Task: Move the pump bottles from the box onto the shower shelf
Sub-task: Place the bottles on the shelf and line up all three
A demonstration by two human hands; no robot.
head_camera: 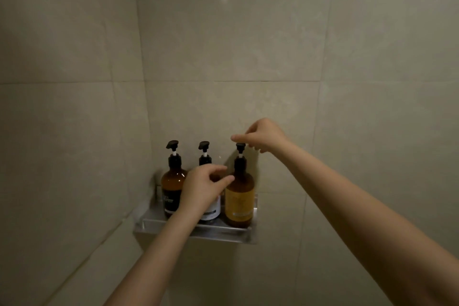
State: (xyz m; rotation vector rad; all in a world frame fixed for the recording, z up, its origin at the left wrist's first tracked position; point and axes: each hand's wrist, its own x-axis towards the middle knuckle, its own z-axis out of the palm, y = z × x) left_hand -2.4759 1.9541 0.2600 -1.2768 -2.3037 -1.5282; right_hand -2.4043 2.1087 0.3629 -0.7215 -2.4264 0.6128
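— Amber glass, three pump bottles upright in a row on the metal shower shelf (159, 226), fixed low in the tiled wall (248, 45) corner.

— And at nine o'clock on the shelf?

— Dark-labelled bottle (172, 181), untouched, pump head pointing left. Beside it the middle bottle (211, 208), white label, mostly hidden behind the left hand (202, 189).

— Left hand gripping?

— Hard to call. Fingers (223, 180) loosely spread, reaching toward three o'clock, tips at the shoulder of the yellow-labelled bottle (239, 200); possibly touching, not wrapped round anything.

— Yellow-labelled one placed where?

— Three o'clock end of the shelf, standing straight, base inside the front lip, close beside the middle bottle.

— Right hand?

— Right hand (264, 135) up at twelve o'clock above that bottle, thumb and forefinger narrowed into a pinch right at its black pump head (240, 146). Other fingers curled under. Forearms both bare, coming in from six and four o'clock.

— Box anywhere?

— Out of frame.
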